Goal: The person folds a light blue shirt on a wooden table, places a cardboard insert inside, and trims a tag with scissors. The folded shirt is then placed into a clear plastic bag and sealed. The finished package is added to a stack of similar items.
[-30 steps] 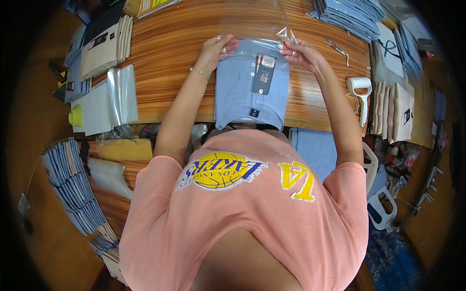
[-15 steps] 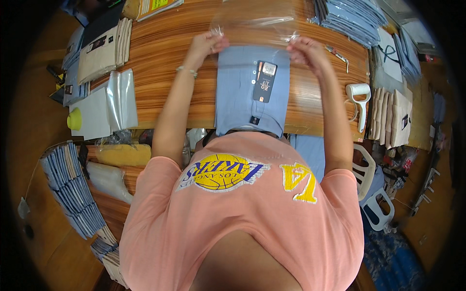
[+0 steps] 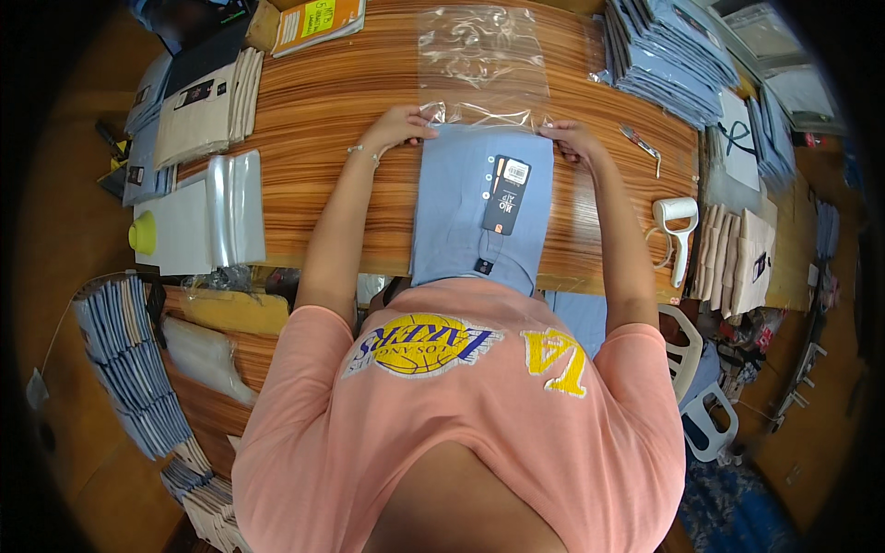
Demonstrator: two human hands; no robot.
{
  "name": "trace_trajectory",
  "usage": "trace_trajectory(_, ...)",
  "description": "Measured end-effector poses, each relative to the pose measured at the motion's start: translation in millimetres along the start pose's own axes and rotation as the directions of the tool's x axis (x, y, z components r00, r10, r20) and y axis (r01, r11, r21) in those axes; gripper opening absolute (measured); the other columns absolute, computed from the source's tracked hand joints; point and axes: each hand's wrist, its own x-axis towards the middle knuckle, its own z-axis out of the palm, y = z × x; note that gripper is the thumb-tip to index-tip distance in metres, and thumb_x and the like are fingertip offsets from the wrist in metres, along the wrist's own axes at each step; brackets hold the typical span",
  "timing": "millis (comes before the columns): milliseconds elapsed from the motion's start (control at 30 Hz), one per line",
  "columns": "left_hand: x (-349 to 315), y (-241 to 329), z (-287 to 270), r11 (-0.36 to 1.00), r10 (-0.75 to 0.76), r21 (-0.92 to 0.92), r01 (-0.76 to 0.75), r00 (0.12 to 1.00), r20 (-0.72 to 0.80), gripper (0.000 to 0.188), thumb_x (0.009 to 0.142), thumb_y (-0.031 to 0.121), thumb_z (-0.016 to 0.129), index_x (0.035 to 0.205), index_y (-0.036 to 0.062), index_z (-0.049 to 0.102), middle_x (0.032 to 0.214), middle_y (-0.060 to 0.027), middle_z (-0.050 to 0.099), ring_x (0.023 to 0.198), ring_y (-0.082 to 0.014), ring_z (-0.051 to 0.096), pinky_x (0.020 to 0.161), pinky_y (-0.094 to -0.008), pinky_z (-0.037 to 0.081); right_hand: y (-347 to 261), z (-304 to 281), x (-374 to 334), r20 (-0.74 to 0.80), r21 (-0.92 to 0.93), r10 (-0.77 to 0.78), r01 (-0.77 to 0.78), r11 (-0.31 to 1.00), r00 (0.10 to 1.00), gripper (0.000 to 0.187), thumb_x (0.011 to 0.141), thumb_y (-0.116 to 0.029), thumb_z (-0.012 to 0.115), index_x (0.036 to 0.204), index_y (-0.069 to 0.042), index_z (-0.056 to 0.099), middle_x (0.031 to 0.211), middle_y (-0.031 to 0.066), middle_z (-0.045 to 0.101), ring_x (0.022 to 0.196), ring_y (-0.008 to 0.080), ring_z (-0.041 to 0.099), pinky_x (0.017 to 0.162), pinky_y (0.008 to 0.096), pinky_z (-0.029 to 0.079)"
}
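Observation:
A folded light-blue shirt [image 3: 452,203] lies on the wooden table in front of me, its near end by my torso. A dark hang tag [image 3: 506,192] with a white sticker rests on it. Beyond the shirt a clear plastic bag [image 3: 484,60] lies flat, its near edge meeting the shirt's far end. My left hand [image 3: 403,129] is closed on the left corner of that edge. At the right corner, the fingers of my right hand [image 3: 572,140] pinch the plastic. Whether the shirt's far edge sits inside the bag's mouth is hard to make out.
Stacked blue shirts [image 3: 659,60] stand at the far right, beige folded garments [image 3: 207,106] at the left. A lint roller [image 3: 678,226] and a small cutter [image 3: 640,141] lie to the right. Clear plastic sleeves [image 3: 235,207] and a yellow-green roll [image 3: 142,233] are at the left edge.
Both hands have come nearer to me, drawing the bag's edge down to the shirt's far end. The bag, raised and blurred before, now lies flat on the table.

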Motion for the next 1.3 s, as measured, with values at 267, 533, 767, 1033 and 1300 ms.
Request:
trace_trajectory(267, -7, 18, -3, 0.975, -0.182, 0.15, 0.164, 0.976, 0.12, 0.052, 0.077, 0.013, 0.073, 0.125, 0.0039, 0.053, 0.101, -0.0051, 0.066, 0.06, -0.0031, 0.056, 0.05, -0.0145, 0.041, 9, -23, -9, 0.3, -0.076, 0.077, -0.057, 0.995, 0.951, 0.017, 0.083, -0.018, 0.069, 0.097, -0.011, 0.061, 0.051, -0.008, 0.04, 0.04, 0.0015, 0.034, 0.035, 0.0176, 0.027)
trace_trajectory(533, -12, 21, 4, 0.994, -0.108, 0.026, 0.105, 0.971, 0.213, 0.053, 0.08, 0.009, 0.07, 0.128, 0.0059, 0.049, 0.096, -0.001, 0.066, 0.068, -0.0025, 0.057, 0.051, -0.0145, 0.044, 15, -17, -26, 0.258, -0.011, 0.131, -0.133, 0.991, 0.957, 0.023, 0.082, -0.015, 0.07, 0.1, -0.011, 0.056, 0.064, -0.0019, 0.059, 0.053, 0.006, 0.057, 0.046, 0.0177, 0.047)
trace_trajectory(767, -21, 11, 2, 0.971, -0.24, 0.09, 0.223, 0.913, 0.33, 0.047, 0.08, 0.007, 0.069, 0.123, 0.004, 0.051, 0.085, 0.0009, 0.062, 0.067, -0.0024, 0.056, 0.051, -0.0133, 0.043, 20, -13, -38, 0.334, 0.026, 0.169, -0.188, 0.982, 0.927, 0.026, 0.081, -0.013, 0.07, 0.101, -0.009, 0.054, 0.065, -0.0016, 0.06, 0.054, 0.0066, 0.059, 0.049, 0.0177, 0.051)
trace_trajectory(1033, -12, 9, -2, 0.953, -0.128, -0.23, 0.196, 0.952, 0.279, 0.047, 0.08, 0.007, 0.069, 0.123, 0.0029, 0.048, 0.077, 0.0025, 0.058, 0.06, -0.0011, 0.052, 0.047, -0.0114, 0.041, 21, -20, -27, 0.261, 0.384, 0.076, -0.176, 0.906, 0.962, 0.033, 0.087, -0.01, 0.062, 0.117, -0.008, 0.049, 0.066, -0.0024, 0.06, 0.054, 0.0049, 0.058, 0.048, 0.0177, 0.05)
trace_trajectory(1300, -44, 7, 9, 0.967, -0.193, -0.094, 0.238, 0.92, 0.341, 0.039, 0.081, 0.007, 0.067, 0.117, 0.0035, 0.052, 0.077, 0.002, 0.058, 0.057, -0.0022, 0.054, 0.047, -0.0134, 0.044, 37, 2, -61, 0.263, 0.239, 0.08, -0.146, 0.96, 0.962, 0.043, 0.084, -0.01, 0.066, 0.122, -0.008, 0.048, 0.065, -0.0026, 0.057, 0.051, 0.005, 0.055, 0.044, 0.0174, 0.046)
